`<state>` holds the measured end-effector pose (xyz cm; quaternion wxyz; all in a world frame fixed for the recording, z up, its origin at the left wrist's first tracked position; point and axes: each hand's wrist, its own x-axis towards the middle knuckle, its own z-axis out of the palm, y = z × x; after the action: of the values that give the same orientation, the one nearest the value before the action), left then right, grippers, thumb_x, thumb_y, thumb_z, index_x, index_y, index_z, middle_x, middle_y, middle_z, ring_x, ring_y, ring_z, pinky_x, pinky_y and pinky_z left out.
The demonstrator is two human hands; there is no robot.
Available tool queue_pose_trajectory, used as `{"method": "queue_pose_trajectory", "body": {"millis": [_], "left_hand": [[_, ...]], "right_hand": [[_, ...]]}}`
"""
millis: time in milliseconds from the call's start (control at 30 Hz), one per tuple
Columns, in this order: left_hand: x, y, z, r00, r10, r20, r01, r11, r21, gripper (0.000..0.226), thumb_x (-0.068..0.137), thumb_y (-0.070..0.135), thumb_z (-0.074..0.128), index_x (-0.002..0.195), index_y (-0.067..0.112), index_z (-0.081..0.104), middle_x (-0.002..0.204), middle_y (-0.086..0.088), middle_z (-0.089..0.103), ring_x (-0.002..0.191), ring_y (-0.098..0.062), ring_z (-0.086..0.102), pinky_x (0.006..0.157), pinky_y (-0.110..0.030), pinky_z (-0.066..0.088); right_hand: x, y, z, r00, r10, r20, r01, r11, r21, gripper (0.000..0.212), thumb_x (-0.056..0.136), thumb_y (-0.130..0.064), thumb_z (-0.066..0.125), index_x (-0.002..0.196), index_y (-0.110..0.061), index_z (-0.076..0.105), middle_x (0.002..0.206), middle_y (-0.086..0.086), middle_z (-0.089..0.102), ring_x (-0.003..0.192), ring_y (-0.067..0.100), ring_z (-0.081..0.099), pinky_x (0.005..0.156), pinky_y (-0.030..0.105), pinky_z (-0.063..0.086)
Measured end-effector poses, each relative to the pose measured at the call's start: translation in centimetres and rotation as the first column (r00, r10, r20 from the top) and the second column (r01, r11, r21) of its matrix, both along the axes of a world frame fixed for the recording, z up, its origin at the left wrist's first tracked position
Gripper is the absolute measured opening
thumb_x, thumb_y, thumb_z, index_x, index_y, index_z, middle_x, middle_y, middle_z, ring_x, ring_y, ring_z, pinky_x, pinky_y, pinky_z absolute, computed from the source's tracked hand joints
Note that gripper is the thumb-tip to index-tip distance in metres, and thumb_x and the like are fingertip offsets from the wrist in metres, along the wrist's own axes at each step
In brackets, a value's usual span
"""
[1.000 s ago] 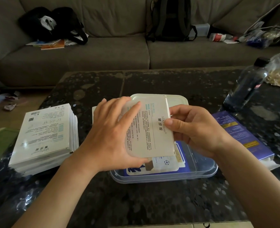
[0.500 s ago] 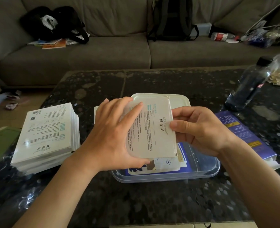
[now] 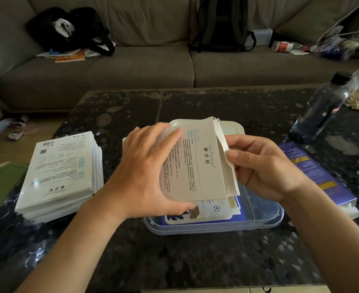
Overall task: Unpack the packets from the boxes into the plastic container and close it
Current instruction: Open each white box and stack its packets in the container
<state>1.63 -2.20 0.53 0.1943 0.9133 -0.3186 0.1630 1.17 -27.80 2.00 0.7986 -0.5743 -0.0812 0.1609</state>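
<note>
A flat white cardboard box [image 3: 197,159] with printed text is held just above the clear plastic container [image 3: 259,216]. The left hand [image 3: 144,172] clasps its left side; the right hand [image 3: 261,166] pinches its opened end flap. Glossy packets [image 3: 214,208] lie inside the container. Left of the container sits a stack of boxes [image 3: 62,174], on a dark speckled stone bench [image 3: 174,261]. Beyond stands a grey fabric sofa [image 3: 142,66].

Dim, soft indoor light; wide-angle bending at edges.
</note>
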Motion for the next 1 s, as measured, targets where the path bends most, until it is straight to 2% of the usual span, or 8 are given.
{"method": "queue_pose_trajectory", "body": {"millis": [233,367,467,533,600,767,867,1000], "left_hand": [[-0.1,0.1,0.3,0.996,-0.031,-0.086,0.022,0.994,-0.105,0.121,0.057,0.079,0.072,0.155,0.021,0.028,0.154,0.006,0.029,0.142,-0.013,0.026,0.118,-0.048,0.029],[0.1,0.4,0.3,0.999,0.009,-0.047,-0.011,0.999,-0.05,0.122,0.056,0.081,0.071,0.153,0.02,0.03,0.153,0.002,0.032,0.141,-0.018,0.028,0.116,-0.058,0.029],[0.4,0.7,0.2,0.999,0.04,-0.006,-0.04,0.999,0.007,0.121,0.056,0.083,0.068,0.152,0.019,0.032,0.152,-0.001,0.034,0.14,-0.022,0.03,0.115,-0.06,0.029],[0.4,0.7,0.1,0.999,0.043,0.009,-0.043,0.999,0.027,0.122,0.056,0.084,0.068,0.152,0.017,0.034,0.152,-0.003,0.035,0.14,-0.025,0.031,0.115,-0.06,0.028],[0.4,0.5,0.1,0.999,0.041,0.018,-0.041,0.999,0.028,0.121,0.057,0.084,0.068,0.152,0.016,0.035,0.152,-0.004,0.035,0.14,-0.025,0.031,0.115,-0.061,0.028],[0.3,0.6,0.1,1.0,0.009,-0.003,-0.009,0.996,-0.094,0.121,0.057,0.08,0.072,0.152,0.018,0.033,0.153,0.0,0.032,0.142,-0.011,0.023,0.118,-0.055,0.026],[0.3,0.7,-0.1,1.0,-0.006,-0.025,0.003,0.993,-0.115,0.122,0.055,0.077,0.076,0.153,0.019,0.032,0.154,0.002,0.031,0.144,-0.011,0.022,0.117,-0.061,0.027],[0.4,1.0,-0.1,0.999,-0.012,-0.047,0.007,0.993,-0.116,0.12,0.056,0.076,0.076,0.153,0.02,0.032,0.153,0.004,0.032,0.142,-0.013,0.026,0.115,-0.061,0.03]], "right_hand": [[0.0,0.3,-0.3,0.999,-0.035,0.003,0.035,0.999,0.04,0.029,0.086,-0.004,0.054,0.097,-0.011,0.08,0.11,0.022,0.074,0.1,0.036,0.073,0.083,0.05,0.058],[0.2,0.2,0.1,0.998,-0.064,-0.005,0.064,0.998,-0.004,0.029,0.093,-0.009,0.048,0.107,-0.006,0.074,0.116,0.027,0.069,0.109,0.047,0.067,0.087,0.057,0.058],[0.2,0.6,0.5,0.984,-0.142,0.108,0.164,0.958,-0.234,0.033,0.098,-0.032,0.058,0.121,-0.009,0.063,0.114,0.023,0.068,0.104,0.041,0.071,0.085,0.056,0.06],[-0.1,0.8,0.9,0.964,-0.135,0.228,0.228,0.861,-0.455,0.054,0.081,-0.046,0.077,0.124,-0.02,0.057,0.113,0.008,0.069,0.098,0.023,0.074,0.078,0.045,0.063],[-0.3,1.0,1.2,0.956,-0.135,0.261,0.257,0.812,-0.523,0.061,0.068,-0.041,0.077,0.122,-0.023,0.055,0.112,0.002,0.067,0.096,0.015,0.074,0.074,0.039,0.064],[0.0,0.5,0.7,0.956,-0.217,0.196,0.268,0.921,-0.284,0.036,0.073,-0.024,0.073,0.101,-0.01,0.056,0.107,0.016,0.07,0.098,0.03,0.074,0.079,0.051,0.062],[0.1,0.9,0.0,0.942,-0.211,0.26,0.296,0.889,-0.35,0.018,0.08,-0.018,0.073,0.092,-0.007,0.064,0.099,0.014,0.074,0.092,0.033,0.074,0.072,0.05,0.063],[0.1,1.7,-0.6,0.918,-0.259,0.299,0.369,0.832,-0.414,0.004,0.089,-0.013,0.071,0.09,-0.016,0.073,0.094,0.0,0.077,0.082,0.02,0.075,0.061,0.029,0.06]]}}
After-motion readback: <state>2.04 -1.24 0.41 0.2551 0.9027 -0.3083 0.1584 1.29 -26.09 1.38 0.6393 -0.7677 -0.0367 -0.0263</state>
